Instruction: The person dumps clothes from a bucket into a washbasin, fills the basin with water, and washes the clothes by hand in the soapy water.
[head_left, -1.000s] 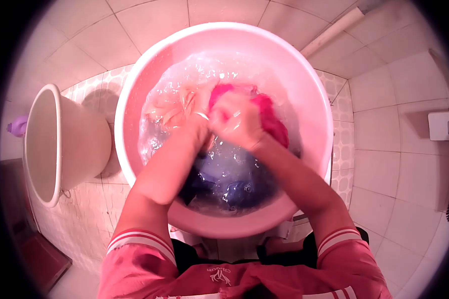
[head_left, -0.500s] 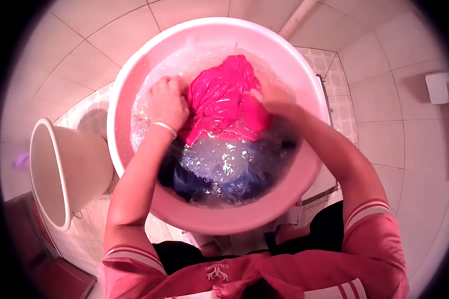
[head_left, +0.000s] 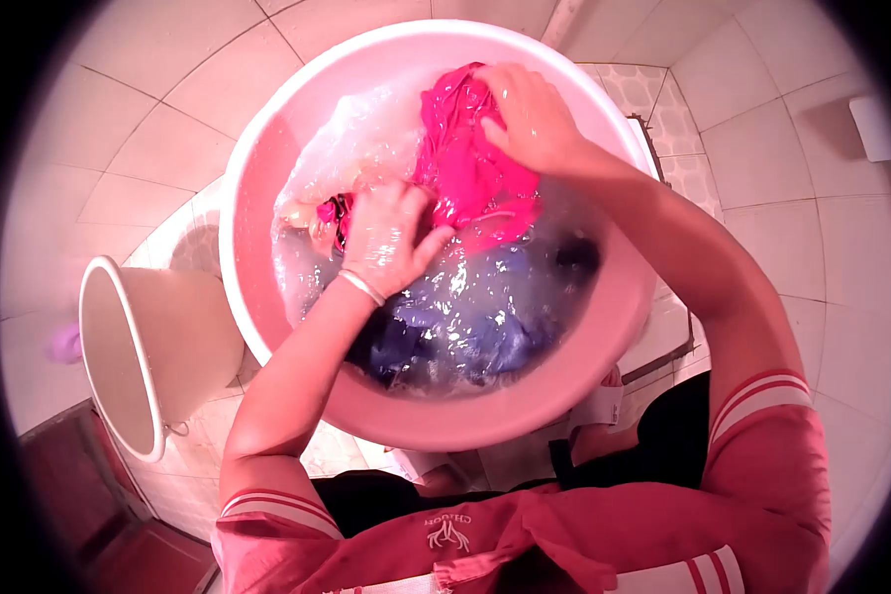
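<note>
A large pink basin point(head_left: 436, 428) holds sudsy water and wet clothes. My right hand point(head_left: 535, 117) is at the far right side of the water, its fingers curled over the edge of a bright pink garment point(head_left: 475, 168), which bunches up above the surface. My left hand point(head_left: 386, 233), with a pale bracelet at the wrist, lies at the garment's left edge, thumb spread away from the fingers. Its fingertips are partly hidden. Beside it a small patterned piece of cloth point(head_left: 339, 220) shows in the water. Dark blue clothing point(head_left: 455, 337) lies soaked in the near half.
To the left, a pale bucket point(head_left: 183, 337) lies tipped on its side on the tiled floor. Tiled wall point(head_left: 762, 168) rises at the right. Below the basin are my legs and shoes point(head_left: 599, 408). Foam point(head_left: 351, 139) floats along the far left.
My left hand has moved right and nearer to me. My right hand has gone farther up, and the pink garment has shifted away and to the right. The patterned cloth now shows.
</note>
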A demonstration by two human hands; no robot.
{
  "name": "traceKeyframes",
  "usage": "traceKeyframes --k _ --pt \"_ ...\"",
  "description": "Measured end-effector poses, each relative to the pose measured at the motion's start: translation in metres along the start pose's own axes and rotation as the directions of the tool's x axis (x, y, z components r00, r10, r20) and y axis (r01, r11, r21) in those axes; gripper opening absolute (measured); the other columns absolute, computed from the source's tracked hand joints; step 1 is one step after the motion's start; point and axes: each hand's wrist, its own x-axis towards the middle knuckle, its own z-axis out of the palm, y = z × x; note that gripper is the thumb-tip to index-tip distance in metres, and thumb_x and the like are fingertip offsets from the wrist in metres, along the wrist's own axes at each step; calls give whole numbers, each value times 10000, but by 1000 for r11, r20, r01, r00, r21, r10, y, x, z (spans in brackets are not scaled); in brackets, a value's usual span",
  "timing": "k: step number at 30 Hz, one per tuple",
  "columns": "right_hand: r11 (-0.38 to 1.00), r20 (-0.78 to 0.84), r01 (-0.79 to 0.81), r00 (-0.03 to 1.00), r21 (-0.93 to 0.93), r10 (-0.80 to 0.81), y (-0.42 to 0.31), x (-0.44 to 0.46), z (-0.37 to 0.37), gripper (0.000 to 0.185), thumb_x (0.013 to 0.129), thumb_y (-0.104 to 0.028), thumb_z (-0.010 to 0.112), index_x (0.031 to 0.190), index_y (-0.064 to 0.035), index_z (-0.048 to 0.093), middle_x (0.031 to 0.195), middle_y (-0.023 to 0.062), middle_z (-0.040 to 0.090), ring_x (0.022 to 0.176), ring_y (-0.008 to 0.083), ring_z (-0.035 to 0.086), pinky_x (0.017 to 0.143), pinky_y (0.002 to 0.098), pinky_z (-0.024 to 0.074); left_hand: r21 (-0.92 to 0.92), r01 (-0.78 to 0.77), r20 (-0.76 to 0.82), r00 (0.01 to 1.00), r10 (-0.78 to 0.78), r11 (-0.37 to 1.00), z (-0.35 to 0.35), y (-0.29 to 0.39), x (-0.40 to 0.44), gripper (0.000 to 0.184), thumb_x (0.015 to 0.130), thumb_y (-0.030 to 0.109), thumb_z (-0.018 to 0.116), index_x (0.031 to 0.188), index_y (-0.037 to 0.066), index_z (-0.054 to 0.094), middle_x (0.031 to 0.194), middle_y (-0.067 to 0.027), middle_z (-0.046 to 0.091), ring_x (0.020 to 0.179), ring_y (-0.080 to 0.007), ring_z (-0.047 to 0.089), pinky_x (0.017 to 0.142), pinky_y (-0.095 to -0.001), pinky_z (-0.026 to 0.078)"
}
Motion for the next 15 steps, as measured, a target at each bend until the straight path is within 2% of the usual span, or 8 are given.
traceKeyframes --k 3,6,8,10,12,13,14,15 --pt "939 288 173 921 297 -261 -19 -49 -8 309 752 -199 667 997 -67 534 970 131 563 906 361 545 817 455 434 151 71 286 951 -113 986 10 11 4 666 724 393 736 1256 65 505 1124 -187 533 1047 -351 509 931 -432 403" --pt "957 507 130 825 259 -250 -43 -90 -21 267 740 -196 657 941 -67 539 924 130 567 916 353 552 804 443 443 44 58 188 980 -65 997 3 -8 -11 787 689 392 770 1333 74 450 1243 -212 484 1157 -374 471 1020 -443 365" --pt "977 533 -65 845 203 -55 -38 -108 -7 305 733 -240 667 943 -48 557 901 170 591 864 352 580 795 441 458 18 86 217 972 -88 996 -1 -14 -24 892 655 368 804 1391 89 385 1333 -227 421 1234 -388 422 1075 -445 330" --pt "982 653 -148 757 115 37 -28 -112 -7 355 735 -233 677 1015 -38 578 920 193 626 867 347 618 775 438 476 130 19 173 984 -41 991 9 -20 -39 917 640 330 815 1403 93 365 1338 -228 414 1240 -393 416 1065 -444 345" --pt "896 854 -422 509 138 108 -17 -109 6 405 745 -275 706 1044 -20 607 921 175 652 843 289 639 747 415 483 181 26 188 980 -60 983 9 -29 -43 842 692 251 778 1406 88 362 1320 -212 440 1223 -391 434 1039 -435 376" --pt "897 853 -420 510 138 107 -21 -103 1 405 745 -275 706 1044 -20 607 921 175 652 843 289 639 747 415 483 119 42 273 959 -74 992 3 -34 -43 766 725 199 742 1392 86 382 1305 -200 458 1206 -383 454 1020 -435 393" --pt "871 927 -470 372 146 45 -26 -91 -9 397 763 -304 718 1014 -17 606 854 143 644 804 233 627 706 380 475 59 64 356 931 -81 996 -2 -39 -46 694 758 147 706 1379 84 402 1289 -188 476 1188 -374 474 1001 -435 410" --pt "843 974 -519 227 143 -26 -32 -80 -19 399 782 -333 731 984 -13 605 787 111 636 764 177 615 666 345 468 -29 11 263 965 -3 1000 1 -47 -52 496 815 129 648 1290 72 520 1234 -168 543 1123 -360 516 982 -406 416"
